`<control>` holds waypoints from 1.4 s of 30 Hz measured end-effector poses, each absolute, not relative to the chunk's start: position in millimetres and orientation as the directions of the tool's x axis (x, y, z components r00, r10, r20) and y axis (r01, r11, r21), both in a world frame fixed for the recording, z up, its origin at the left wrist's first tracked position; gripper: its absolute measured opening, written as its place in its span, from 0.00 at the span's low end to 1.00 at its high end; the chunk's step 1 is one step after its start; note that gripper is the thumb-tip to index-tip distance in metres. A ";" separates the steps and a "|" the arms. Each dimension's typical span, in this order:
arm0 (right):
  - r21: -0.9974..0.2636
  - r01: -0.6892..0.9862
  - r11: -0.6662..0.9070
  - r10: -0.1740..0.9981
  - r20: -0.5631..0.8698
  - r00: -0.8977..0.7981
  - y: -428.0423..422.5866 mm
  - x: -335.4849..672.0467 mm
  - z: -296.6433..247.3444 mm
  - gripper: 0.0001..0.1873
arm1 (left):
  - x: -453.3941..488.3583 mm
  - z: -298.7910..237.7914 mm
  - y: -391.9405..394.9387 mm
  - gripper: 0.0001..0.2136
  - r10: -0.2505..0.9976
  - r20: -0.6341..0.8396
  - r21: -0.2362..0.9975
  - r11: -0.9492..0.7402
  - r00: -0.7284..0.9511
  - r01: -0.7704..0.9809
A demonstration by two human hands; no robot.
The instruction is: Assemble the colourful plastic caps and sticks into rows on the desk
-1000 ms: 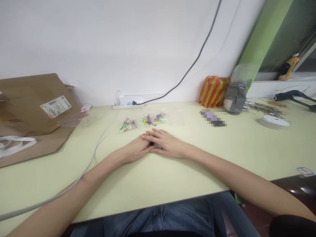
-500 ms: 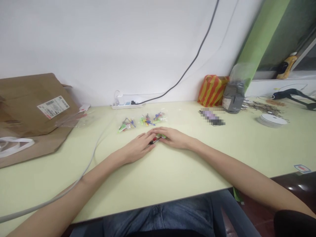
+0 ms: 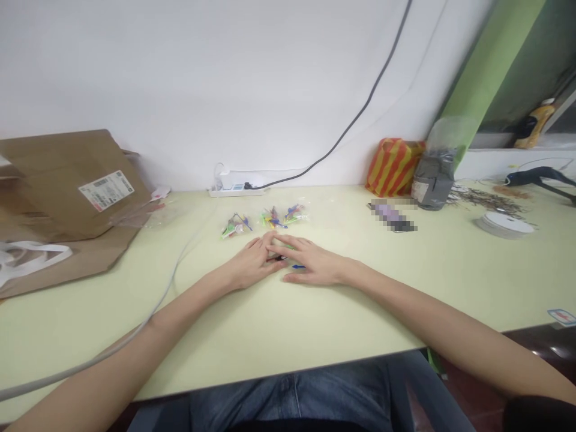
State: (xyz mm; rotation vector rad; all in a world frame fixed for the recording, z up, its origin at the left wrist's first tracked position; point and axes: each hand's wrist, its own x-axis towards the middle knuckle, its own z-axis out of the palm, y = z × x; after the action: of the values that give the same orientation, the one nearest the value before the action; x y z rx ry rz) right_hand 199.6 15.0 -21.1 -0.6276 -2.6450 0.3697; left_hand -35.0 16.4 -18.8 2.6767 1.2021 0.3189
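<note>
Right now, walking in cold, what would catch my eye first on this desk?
Two bare hands meeting mid-desk: the left hand and right hand, over small colourful pieces. Just behind them lie clear packets of bright plastic bits. Further right, an orange-and-yellow striped bag stands against the wall.

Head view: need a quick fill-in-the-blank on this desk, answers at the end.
A small piece showing under the right hand is ____.
The bag against the wall is striped red and ____.
The power strip on the desk is ____.

Missing words: blue; yellow; white.
</note>
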 end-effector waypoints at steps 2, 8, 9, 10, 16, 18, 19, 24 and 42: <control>-0.337 0.359 0.870 0.461 0.302 -0.834 15.2 198.9 -19.2 0.35 | -39.3 -19.7 19.2 0.32 0.749 0.074 0.238 -0.655 0.659 0.717; -0.352 0.320 0.880 0.437 0.335 -0.835 25.8 206.8 -12.2 0.17 | -41.4 -14.4 17.1 0.37 0.772 -0.022 0.116 -0.629 0.635 0.768; -0.354 0.337 0.872 0.457 0.342 -0.821 27.3 207.8 -11.9 0.15 | -40.4 -12.7 15.9 0.37 0.774 -0.031 0.099 -0.627 0.632 0.773; -0.356 0.360 0.862 0.479 0.347 -0.806 28.6 208.7 -11.7 0.12 | -39.4 -11.2 14.8 0.36 0.775 -0.039 0.087 -0.626 0.631 0.775; -0.342 0.485 0.805 0.585 0.318 -0.746 42.9 222.3 -9.5 0.05 | -39.1 -8.0 12.2 0.33 0.759 -0.026 0.109 -0.645 0.651 0.756; -0.322 0.512 0.796 0.599 0.300 -0.742 52.5 232.7 -9.3 0.04 | -40.1 -8.6 12.6 0.32 0.752 -0.020 0.124 -0.653 0.659 0.748; -0.297 0.534 0.791 0.608 0.295 -0.737 57.6 238.6 -9.4 0.03 | -40.4 -9.0 12.8 0.32 0.748 -0.011 0.130 -0.657 0.663 0.743; -0.126 0.640 0.758 0.638 0.350 -0.686 73.1 261.9 -9.1 0.03 | -39.6 -10.0 13.6 0.32 0.752 -0.014 0.128 -0.652 0.659 0.747; -0.106 0.452 0.886 0.432 0.548 -0.717 13.4 202.0 -5.3 0.09 | -20.9 -1.5 4.6 0.10 0.694 0.209 0.232 -0.719 0.689 0.655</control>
State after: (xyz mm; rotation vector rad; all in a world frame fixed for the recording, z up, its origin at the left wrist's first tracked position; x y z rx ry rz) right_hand 202.0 13.4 -5.3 -0.6361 -2.4698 -0.0467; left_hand -20.9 4.6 -1.5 2.7579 1.1076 0.4266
